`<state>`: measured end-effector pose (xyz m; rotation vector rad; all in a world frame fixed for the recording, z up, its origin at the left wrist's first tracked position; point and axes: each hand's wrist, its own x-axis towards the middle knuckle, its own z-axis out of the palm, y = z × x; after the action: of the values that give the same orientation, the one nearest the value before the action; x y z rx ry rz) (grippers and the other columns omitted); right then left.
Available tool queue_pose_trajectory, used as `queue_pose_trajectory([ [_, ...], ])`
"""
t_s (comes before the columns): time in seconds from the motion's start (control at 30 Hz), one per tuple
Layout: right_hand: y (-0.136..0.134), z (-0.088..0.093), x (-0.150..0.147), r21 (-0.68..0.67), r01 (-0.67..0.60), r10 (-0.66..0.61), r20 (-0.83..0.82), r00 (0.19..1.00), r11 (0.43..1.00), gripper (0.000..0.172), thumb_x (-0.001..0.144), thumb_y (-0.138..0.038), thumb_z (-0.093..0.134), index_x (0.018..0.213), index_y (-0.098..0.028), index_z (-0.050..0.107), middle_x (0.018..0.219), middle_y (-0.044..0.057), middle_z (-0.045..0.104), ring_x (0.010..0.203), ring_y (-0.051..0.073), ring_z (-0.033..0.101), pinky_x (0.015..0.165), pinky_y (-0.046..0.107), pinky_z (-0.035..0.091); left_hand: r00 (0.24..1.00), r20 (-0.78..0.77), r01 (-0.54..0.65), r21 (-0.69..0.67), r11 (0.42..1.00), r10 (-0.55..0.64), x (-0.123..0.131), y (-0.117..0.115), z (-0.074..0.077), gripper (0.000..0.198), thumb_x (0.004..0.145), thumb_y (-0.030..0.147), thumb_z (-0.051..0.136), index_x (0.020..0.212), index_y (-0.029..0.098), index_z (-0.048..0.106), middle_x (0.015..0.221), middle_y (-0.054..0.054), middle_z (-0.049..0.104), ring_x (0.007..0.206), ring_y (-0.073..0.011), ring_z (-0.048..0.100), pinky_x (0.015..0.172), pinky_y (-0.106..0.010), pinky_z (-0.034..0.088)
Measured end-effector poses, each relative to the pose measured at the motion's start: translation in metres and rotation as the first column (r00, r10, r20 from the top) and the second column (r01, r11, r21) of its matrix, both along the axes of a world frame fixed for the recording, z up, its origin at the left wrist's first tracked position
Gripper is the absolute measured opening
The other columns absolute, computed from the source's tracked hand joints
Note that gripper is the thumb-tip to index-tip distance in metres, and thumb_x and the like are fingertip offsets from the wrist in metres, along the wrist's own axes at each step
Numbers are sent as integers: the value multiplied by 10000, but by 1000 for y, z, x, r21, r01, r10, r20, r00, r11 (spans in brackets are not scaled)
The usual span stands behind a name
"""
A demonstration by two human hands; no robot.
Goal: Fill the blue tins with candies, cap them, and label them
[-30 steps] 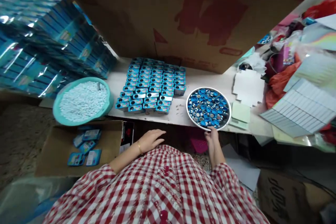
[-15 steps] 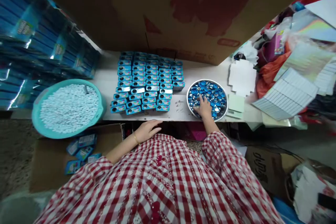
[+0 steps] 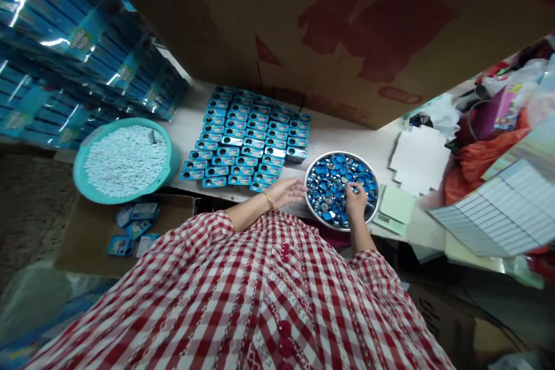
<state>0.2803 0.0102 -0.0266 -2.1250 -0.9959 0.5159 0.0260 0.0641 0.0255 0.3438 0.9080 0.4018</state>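
Observation:
A round metal bowl (image 3: 309, 208) full of small blue and silver caps (image 3: 332, 176) sits at the front of the white table. My right hand (image 3: 355, 199) is inside the bowl, fingers pinched together on caps. My left hand (image 3: 287, 191) lies on the table just left of the bowl's rim, fingers stretched out toward it, holding nothing. Rows of small blue tins (image 3: 249, 139) stand to the left of the bowl. I wear a red and white checked shirt.
A teal basin (image 3: 171, 153) of white pellets sits at the left. Blue shiny packs (image 3: 65, 63) are stacked behind it. A big cardboard box (image 3: 347, 29) stands behind the table. White card cut-outs (image 3: 418, 159) and paper sheets (image 3: 505, 208) lie right. A carton (image 3: 87, 237) with blue packets sits below.
My left hand has moved from my lap up to the table beside the bowl. My right hand has shifted right inside the bowl and pinched its fingers together.

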Motion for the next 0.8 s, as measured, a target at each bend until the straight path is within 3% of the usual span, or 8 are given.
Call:
queue_pose_trajectory([
  [0.07,6,19,-15,136,-135,130,40,991,982,215,801,-331,486,837,-166,620,726,27,608,573,139,497,564,272,430,992,121,-12,-151,989,30,30,7,-5,362,824,478,540,944,144,608,873,-95,679,768,-177,648,757,-334,484],
  [0.13,14,37,-37,228,-392,353,197,915,891,184,831,-279,466,863,-190,624,889,61,645,794,178,588,698,297,475,974,221,-5,-240,971,60,55,12,-10,421,818,536,508,964,153,602,833,-88,676,746,-195,648,735,-357,489],
  [0.27,25,54,-69,-19,-791,710,454,538,611,267,842,-189,474,1064,-193,622,1146,92,628,1000,208,580,819,318,477,926,344,-29,-340,940,153,79,22,-15,481,853,537,414,1015,132,617,821,-93,678,738,-200,644,681,-324,488],
  [0.4,29,54,-67,-167,-831,792,447,416,531,303,877,-203,455,1133,-181,616,1292,96,560,1001,232,576,862,369,469,934,302,-55,-407,912,192,79,31,-16,449,902,441,337,1009,121,633,709,-60,654,622,-154,616,595,-264,478],
  [0.53,34,56,-62,72,-783,749,250,614,618,305,913,-262,426,1146,-236,621,1295,64,554,1121,203,534,963,378,440,957,194,-114,-435,893,217,71,42,-16,315,873,390,446,838,143,637,537,4,568,468,-101,534,532,-225,464],
  [0.67,48,56,-69,305,-407,464,-146,874,861,277,859,-360,520,1057,-228,662,1116,64,624,1071,195,558,953,389,455,961,212,-83,-383,920,175,51,55,-16,289,876,365,452,792,150,625,645,-36,635,600,-153,627,587,-287,513],
  [0.73,59,52,-76,278,-143,254,-419,872,950,281,795,-387,588,1003,-217,670,985,44,648,913,177,606,864,374,503,956,252,-62,-336,940,153,38,61,-16,282,875,360,456,849,145,636,744,-71,666,674,-178,654,581,-290,517],
  [0.8,71,48,-85,174,-4,120,-658,743,985,313,705,-398,664,952,-205,668,875,18,650,739,142,611,758,343,535,952,264,-65,-313,947,153,26,67,-15,272,868,359,476,909,144,638,804,-84,676,706,-186,663,584,-293,523],
])
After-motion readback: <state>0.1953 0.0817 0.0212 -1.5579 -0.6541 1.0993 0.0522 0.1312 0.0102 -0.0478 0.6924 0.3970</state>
